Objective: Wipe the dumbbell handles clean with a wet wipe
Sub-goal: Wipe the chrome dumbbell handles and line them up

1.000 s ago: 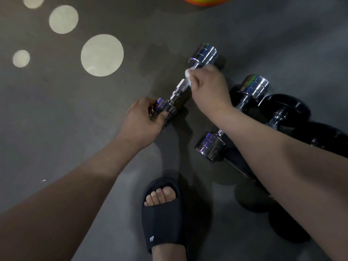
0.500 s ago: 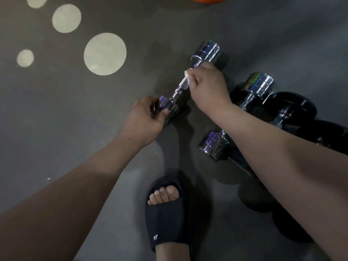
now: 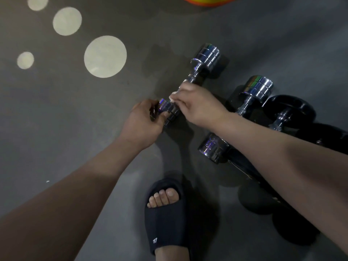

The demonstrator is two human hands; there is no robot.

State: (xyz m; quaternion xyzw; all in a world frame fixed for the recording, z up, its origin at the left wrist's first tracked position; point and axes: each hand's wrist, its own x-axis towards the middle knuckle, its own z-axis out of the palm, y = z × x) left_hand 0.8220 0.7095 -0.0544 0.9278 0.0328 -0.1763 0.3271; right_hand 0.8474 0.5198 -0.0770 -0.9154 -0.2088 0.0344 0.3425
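A chrome dumbbell (image 3: 206, 57) lies slanted on the grey floor in the middle of the head view. My left hand (image 3: 143, 123) grips its near end weight. My right hand (image 3: 197, 106) is curled round the handle close to that near weight, and a white wet wipe (image 3: 173, 96) peeks out at my fingertips. Most of the handle is hidden under my right hand; only a short stretch shows below the far weight.
A second chrome dumbbell (image 3: 256, 89) lies to the right, partly under my right forearm. Black dumbbells (image 3: 290, 108) crowd the right side. My foot in a black slide sandal (image 3: 165, 217) is below. An orange-yellow object (image 3: 209, 0) sits at the top edge.
My right hand has slid with the wipe down the handle, from the far weight toward the near weight. My left hand has kept its grip on the near end.
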